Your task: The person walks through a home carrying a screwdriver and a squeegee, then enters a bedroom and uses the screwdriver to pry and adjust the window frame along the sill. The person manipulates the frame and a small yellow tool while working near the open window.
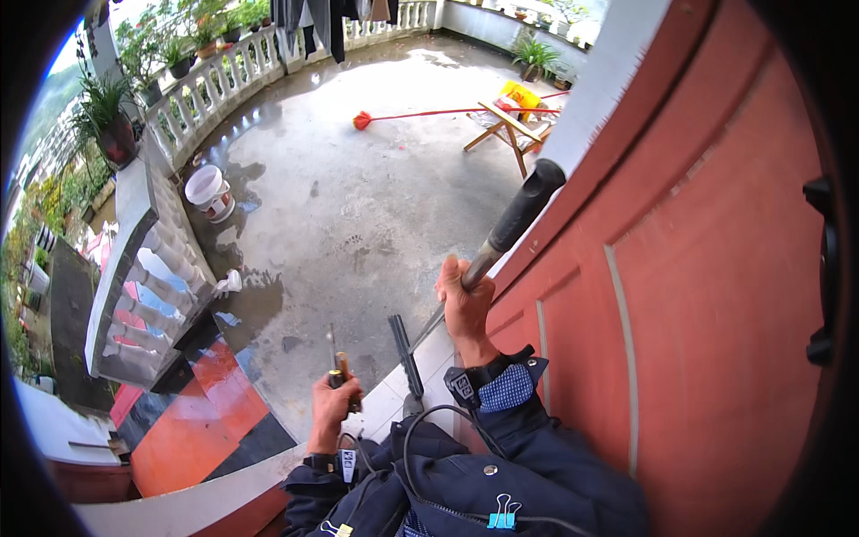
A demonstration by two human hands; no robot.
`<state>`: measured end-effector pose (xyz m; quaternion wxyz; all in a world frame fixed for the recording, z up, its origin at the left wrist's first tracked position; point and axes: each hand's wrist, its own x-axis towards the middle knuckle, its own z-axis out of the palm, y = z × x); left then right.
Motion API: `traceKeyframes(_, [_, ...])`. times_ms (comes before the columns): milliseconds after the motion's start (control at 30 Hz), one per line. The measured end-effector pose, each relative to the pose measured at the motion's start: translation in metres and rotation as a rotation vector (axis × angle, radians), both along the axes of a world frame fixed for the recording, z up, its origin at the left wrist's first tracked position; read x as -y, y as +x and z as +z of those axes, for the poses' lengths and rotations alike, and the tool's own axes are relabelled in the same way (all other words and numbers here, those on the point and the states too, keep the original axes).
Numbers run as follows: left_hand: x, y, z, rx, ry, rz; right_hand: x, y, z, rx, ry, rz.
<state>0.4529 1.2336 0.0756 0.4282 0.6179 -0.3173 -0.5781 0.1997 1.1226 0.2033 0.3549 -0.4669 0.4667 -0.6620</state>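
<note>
Hammer (501, 237) — beside red door (716, 295) edge, probably

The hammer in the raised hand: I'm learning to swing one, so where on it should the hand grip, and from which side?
Grip the black rubber sleeve at the free end of the hammer, probably from below. The right hand now holds the bare metal shaft lower down, leaving the sleeve free. The left hand holds a screwdriver.

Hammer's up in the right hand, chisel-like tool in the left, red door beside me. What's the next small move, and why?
Probably set the tool's tip first: the left hand holds it upright in the air, touching nothing, while the right hand grips the hammer raised beside the red door.
</note>
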Motion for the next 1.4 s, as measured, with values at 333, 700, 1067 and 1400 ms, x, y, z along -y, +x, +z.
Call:
traceKeyframes(333, [0.155, 0.012, 0.005, -0.032, 0.047, 0.107, 0.163, -0.031, -0.015, 0.116, -0.073, 0.001])
traceKeyframes(700, [0.443, -0.017, 0.006, -0.238, 0.041, -0.099, 0.333, -0.094, -0.009, 0.062, -0.072, -0.352])
traceKeyframes(1067, [0.671, -0.175, -0.015, -0.357, 0.269, -0.517, 0.487, -0.230, -0.026, 0.158, -0.155, -0.650])
traceKeyframes(1400, [0.867, -0.293, 0.015, -0.373, 0.209, -0.547, 0.632, -0.381, -0.024, 0.297, -0.084, -0.848])
